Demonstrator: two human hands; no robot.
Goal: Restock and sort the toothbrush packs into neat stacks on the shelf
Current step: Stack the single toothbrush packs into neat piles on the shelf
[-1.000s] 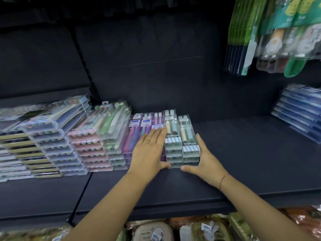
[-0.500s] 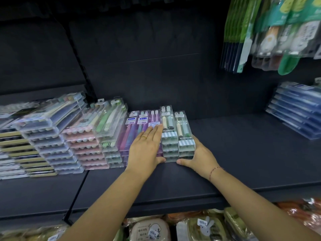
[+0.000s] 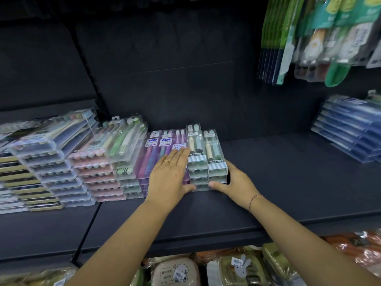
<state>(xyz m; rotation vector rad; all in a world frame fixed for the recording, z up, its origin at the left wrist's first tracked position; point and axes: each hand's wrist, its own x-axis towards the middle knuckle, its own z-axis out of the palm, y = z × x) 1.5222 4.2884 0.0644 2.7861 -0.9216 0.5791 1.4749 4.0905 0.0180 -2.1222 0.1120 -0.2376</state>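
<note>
On the shelf (image 3: pixel 288 193), purple packs (image 3: pixel 152 159) abut striped stacks (image 3: pixel 207 162) — left hand (image 3: pixel 169 178) fingers flat, together; right hand (image 3: pixel 239 182) fingers hidden.

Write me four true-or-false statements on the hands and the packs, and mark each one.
1. The left hand lies flat on the purple packs. True.
2. The right hand lifts a pack off the shelf. False: it rests on the shelf against the striped packs.
3. The striped packs form two stacks side by side. True.
4. The blue packs touch the striped packs. False: bare shelf lies between them.
</note>
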